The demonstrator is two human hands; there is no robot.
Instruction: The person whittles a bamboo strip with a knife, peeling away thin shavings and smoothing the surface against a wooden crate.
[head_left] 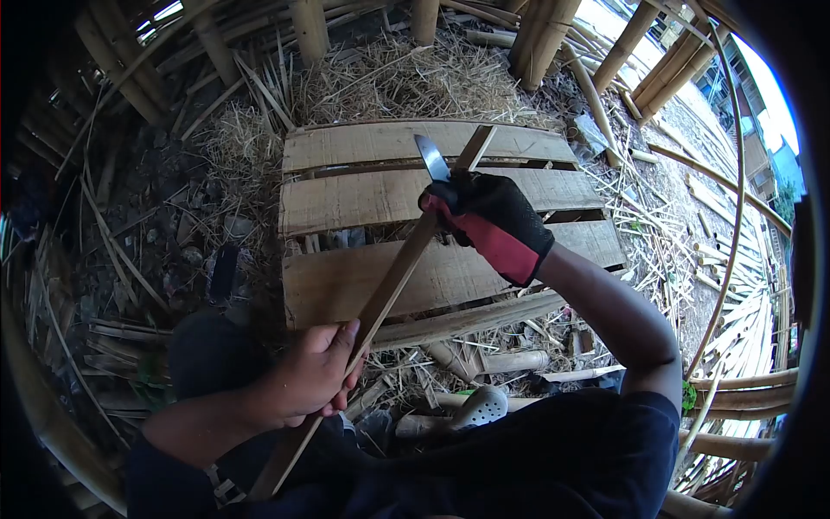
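A long flat bamboo strip (393,275) runs slantwise from my lap up over a slatted wooden platform (363,201). My bare left hand (327,368) is closed round the lower part of the strip. My right hand (491,221), in a black and red glove, is closed on a knife, with its blade (431,158) pointing up and to the left. This gloved hand is against the upper part of the strip, whose end shows just beyond it. The knife's handle is hidden inside the glove.
Straw and shavings (415,82) lie behind the platform. Upright bamboo posts (543,41) stand at the back. Cut bamboo pieces (731,316) are scattered at the right. A grey clog (482,406) shows below the platform.
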